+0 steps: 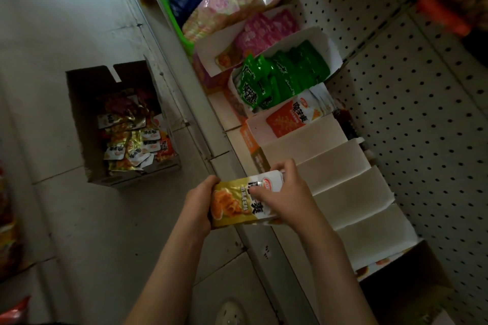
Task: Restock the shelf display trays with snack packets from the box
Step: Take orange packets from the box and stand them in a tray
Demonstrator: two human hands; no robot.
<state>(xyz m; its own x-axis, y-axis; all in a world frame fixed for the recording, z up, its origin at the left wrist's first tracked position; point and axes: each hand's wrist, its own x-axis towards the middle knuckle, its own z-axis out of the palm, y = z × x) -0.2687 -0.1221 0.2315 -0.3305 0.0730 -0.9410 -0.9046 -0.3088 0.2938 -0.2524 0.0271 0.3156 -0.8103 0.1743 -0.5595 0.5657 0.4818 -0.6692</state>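
Both hands clasp a stack of gold-and-white snack packets (237, 203) at the front edge of the shelf (208, 124). Left hand (199, 203) curls round the stack's left end; right hand (286, 192) pinches its upper right corner. Just beyond, white cardboard trays (332, 163) stand in a stepped row. Farther along, trays hold an orange packet (287, 116), green packets (285, 74) and pink packets (264, 31). Left on the floor, a brown box (79, 103) holds loose packets (132, 145).
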